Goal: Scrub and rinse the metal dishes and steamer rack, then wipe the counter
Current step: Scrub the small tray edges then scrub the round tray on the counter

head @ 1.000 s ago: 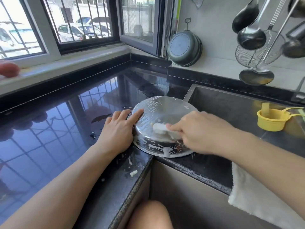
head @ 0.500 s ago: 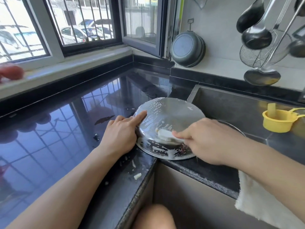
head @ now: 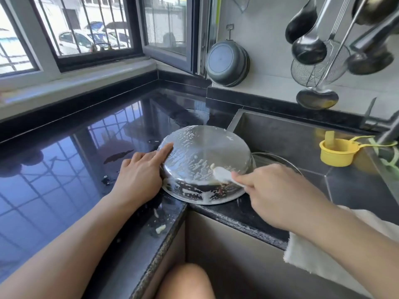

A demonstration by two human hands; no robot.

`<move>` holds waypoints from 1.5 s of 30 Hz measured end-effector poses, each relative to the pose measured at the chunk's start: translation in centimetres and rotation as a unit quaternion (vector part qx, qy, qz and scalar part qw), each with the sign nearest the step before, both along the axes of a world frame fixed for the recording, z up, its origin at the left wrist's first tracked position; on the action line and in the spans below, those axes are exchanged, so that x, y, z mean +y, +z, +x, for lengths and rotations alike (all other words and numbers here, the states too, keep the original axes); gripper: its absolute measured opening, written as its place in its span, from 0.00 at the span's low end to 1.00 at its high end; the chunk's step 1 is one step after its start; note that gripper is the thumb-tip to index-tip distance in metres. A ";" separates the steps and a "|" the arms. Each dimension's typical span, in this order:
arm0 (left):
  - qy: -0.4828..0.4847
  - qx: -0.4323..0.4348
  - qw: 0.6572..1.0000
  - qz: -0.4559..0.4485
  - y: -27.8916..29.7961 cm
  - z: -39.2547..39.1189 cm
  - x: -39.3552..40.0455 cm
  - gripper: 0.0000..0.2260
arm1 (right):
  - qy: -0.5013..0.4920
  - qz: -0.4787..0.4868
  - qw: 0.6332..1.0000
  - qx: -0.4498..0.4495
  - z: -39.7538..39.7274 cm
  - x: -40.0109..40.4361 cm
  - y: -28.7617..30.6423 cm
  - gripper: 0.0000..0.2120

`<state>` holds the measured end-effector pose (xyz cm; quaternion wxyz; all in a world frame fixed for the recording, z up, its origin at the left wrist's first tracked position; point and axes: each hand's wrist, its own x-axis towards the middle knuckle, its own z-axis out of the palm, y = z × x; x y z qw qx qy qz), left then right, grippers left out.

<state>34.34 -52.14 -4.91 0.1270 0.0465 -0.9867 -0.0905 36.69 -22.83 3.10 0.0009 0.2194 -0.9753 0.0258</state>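
Note:
A round metal dish [head: 200,152] lies upside down on the black counter [head: 64,169] at the sink's left corner, streaked with white suds. My left hand [head: 138,178] presses against its left side, index finger laid along the rim of the base. My right hand [head: 274,190] pinches a white scrubbing cloth [head: 222,174] against the dish's near right wall. Behind the dish, the rim of another metal piece [head: 278,158] shows inside the sink.
The dark sink [head: 291,134] opens to the right, with a yellow scoop [head: 336,151] in it. A white towel [head: 306,251] hangs over the front edge. Ladles and a wire strainer [head: 319,63] hang above; a dark pan [head: 227,63] hangs on the wall. Foam bits [head: 160,228] lie on the counter.
My right hand has slid the cloth a little to the right along the dish's near wall. The left hand stays on the dish. The camera has shifted slightly.

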 end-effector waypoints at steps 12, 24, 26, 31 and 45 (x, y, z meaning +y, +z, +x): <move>-0.001 0.005 1.000 -0.004 -0.2 -0.1 -0.1 0.38 | -0.123 -0.003 0.992 -0.013 -4.1 2.3 1.5 0.24; -0.004 0.010 1.000 -0.002 -0.4 -0.4 -0.3 0.37 | -0.074 0.043 0.996 -0.029 -4.7 0.7 2.2 0.25; -0.004 0.012 1.000 0.000 -0.4 -0.4 -0.3 0.36 | -0.123 0.036 0.992 -0.012 -6.1 1.4 3.1 0.23; -0.004 0.019 1.000 0.001 -0.5 -0.4 -0.1 0.35 | -0.034 0.041 0.997 -0.061 -3.7 -0.4 2.4 0.25; -0.005 0.021 1.000 0.015 -0.5 -0.1 0.1 0.36 | -0.071 0.052 0.996 -0.021 -6.0 -1.3 3.2 0.19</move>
